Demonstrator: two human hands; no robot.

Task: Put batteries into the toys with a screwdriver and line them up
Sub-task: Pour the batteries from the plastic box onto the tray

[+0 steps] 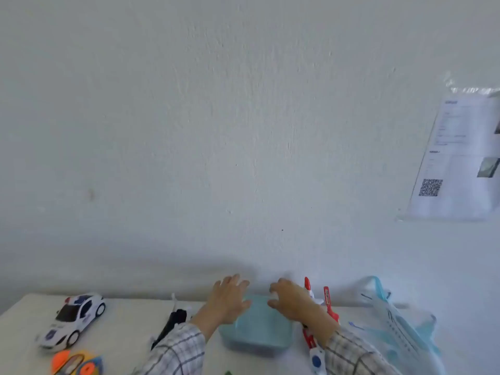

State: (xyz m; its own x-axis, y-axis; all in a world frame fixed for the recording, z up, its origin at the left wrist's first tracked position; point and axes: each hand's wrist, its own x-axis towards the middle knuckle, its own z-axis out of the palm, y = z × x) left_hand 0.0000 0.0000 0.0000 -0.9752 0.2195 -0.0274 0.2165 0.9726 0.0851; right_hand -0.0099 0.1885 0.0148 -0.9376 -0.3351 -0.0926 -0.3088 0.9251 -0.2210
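Pale blue plastic box (257,331) sitting bottom centre of the frame on a white table (130,315), right up against the wall (243,131). Left hand (230,299) laid on the box's upper-left corner, fingers stretched out fairly straight and spread, not wrapped around anything. Right hand (292,301) over on the upper-right corner, fingers bent down onto the far edge; looks like gripping the rim, though too blurry to swear to it. Both plaid sleeves (178,350) coming in from the bottom edge.

Toys spread along the bottom strip:
- white police car (73,320) with blue markings, lower left, well apart from the box
- orange and blue toy (77,364) just below the car, cut off by the bottom edge, can't make out what kind
- black and white toy (173,320) just left of the box, partly hidden behind the left sleeve
- red and white plane (316,315) just right of the box, running under the right forearm, with a blue-dotted piece at its bottom end
- big white and light blue airliner (400,328) lower right, apparently in clear wrapping

Upper right of the frame: printed sheet (460,158) with a QR code, stuck to the wall in a clear sleeve.
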